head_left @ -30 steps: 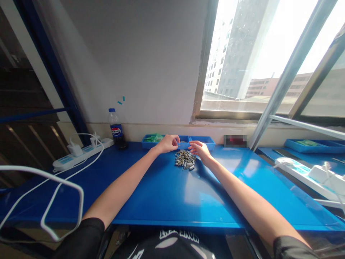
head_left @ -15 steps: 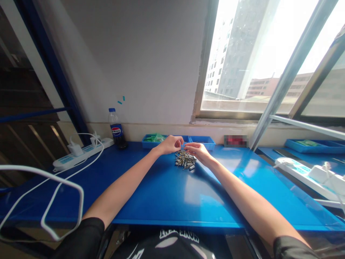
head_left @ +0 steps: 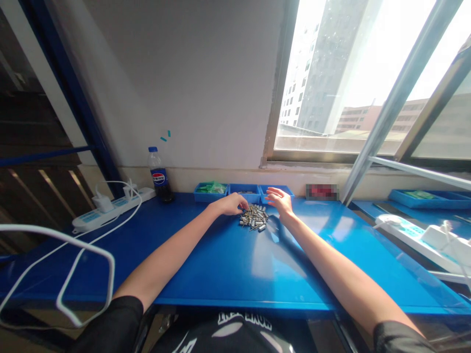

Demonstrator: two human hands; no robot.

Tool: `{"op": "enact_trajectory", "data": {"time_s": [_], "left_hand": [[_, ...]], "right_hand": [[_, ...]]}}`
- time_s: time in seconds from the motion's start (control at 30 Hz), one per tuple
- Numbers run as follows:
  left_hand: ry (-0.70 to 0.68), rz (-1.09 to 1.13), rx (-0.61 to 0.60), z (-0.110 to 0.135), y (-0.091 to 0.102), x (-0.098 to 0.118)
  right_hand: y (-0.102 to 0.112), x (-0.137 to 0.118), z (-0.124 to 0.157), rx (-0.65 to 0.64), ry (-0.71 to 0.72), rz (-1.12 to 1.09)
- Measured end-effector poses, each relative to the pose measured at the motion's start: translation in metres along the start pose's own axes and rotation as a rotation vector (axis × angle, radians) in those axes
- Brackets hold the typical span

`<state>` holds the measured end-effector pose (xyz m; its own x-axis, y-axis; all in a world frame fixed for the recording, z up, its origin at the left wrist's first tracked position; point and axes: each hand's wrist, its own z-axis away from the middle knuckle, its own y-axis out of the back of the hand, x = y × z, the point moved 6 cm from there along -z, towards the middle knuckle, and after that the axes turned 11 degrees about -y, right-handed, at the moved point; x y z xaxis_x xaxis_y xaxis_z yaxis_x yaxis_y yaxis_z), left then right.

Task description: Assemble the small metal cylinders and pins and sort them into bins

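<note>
A pile of small metal parts, silvery cylinders mixed with thin pin-like pieces, lies on the blue tabletop. At the pile's left edge is my left hand, its fingers curled downward and the tips close together against the parts. Whatever those fingertips grip is too small to make out. My right hand hovers at the front of the right blue tray, its fingers apart with nothing visible in them. The middle blue tray, holding some small grey pieces, stands behind the pile.
The left blue tray contains green packets. A cola bottle stands by the wall at left, beside a white power strip with looping cables. Another power strip is at right, near a metal post.
My hands were together above the pile and have separated. The left came down to the pile's left edge; the right moved right to the right tray and its fingers spread.
</note>
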<state>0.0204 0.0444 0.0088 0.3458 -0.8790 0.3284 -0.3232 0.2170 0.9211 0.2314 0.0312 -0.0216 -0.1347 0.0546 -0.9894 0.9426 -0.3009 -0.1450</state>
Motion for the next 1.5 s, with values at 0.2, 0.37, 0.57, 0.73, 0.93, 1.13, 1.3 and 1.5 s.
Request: {"op": "enact_trajectory", "data": {"time_s": [0.2,0.37,0.57,0.73,0.93,1.13,1.3,1.5], "left_hand": [[0.043,-0.055,-0.023,0.000,-0.006,-0.002],[0.049,0.006,-0.012,0.003,-0.001,-0.004],[0.051,0.182,0.155,0.003,0.020,-0.009],[0.028,0.295,0.445,0.002,0.041,-0.004],[-0.024,0.446,0.525,0.000,0.043,0.001],[-0.040,0.461,0.503,-0.003,0.039,0.005],[0.013,0.271,0.456,-0.003,0.031,-0.002],[0.083,0.048,0.224,-0.002,0.000,-0.016]], "right_hand": [[-0.006,-0.001,0.005,-0.021,-0.014,0.053],[-0.010,0.000,0.005,-0.043,-0.027,0.053],[-0.012,0.000,0.007,-0.072,-0.034,0.070],[-0.021,-0.004,0.015,-0.180,-0.021,0.063],[-0.040,-0.008,0.032,-0.397,-0.067,0.033],[-0.046,-0.006,0.036,-0.466,-0.104,-0.030],[-0.038,-0.007,0.028,-0.331,-0.075,-0.012],[-0.008,-0.009,0.010,-0.015,-0.011,-0.037]]}}
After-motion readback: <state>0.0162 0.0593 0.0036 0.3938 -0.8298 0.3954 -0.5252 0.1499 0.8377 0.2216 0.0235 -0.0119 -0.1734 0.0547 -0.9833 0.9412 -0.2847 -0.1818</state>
